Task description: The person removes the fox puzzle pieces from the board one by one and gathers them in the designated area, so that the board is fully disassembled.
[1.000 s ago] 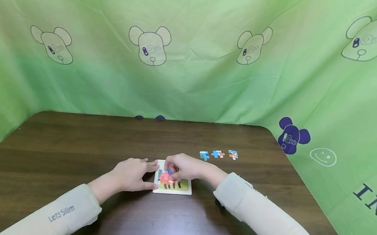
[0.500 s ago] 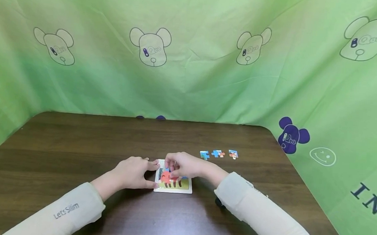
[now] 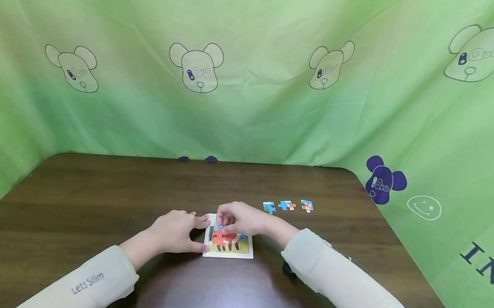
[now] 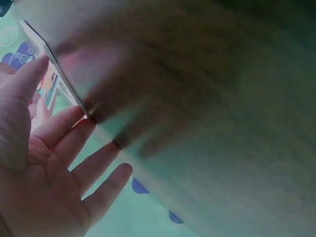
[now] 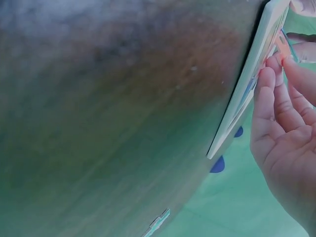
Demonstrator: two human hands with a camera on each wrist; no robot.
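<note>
A small jigsaw puzzle in a white frame [image 3: 232,256] lies on the table, showing a red animal with striped legs on yellow-green ground. My left hand [image 3: 175,230] rests at the frame's left side, thumb on the near corner and fingers at the far one. In the left wrist view its fingers [image 4: 101,165] are stretched out, the tips touching the frame's edge and the tabletop. Over the puzzle, my right hand [image 3: 242,217] pinches a red puzzle piece [image 5: 283,46] between thumb and fingertips, tilted up from the picture. Part of the picture is hidden beneath this hand.
Beyond the right hand lie three loose puzzle pieces in a row: a blue-green one [image 3: 269,207], a blue and orange one [image 3: 287,205] and another [image 3: 307,205]. They rest on a dark wooden table [image 3: 140,179]. A green printed curtain [image 3: 251,101] surrounds the table's back and sides.
The pinched piece has turned and shifted slightly over the left part of the puzzle. The left hand keeps its place at the frame. The whole view has tipped up a little.
</note>
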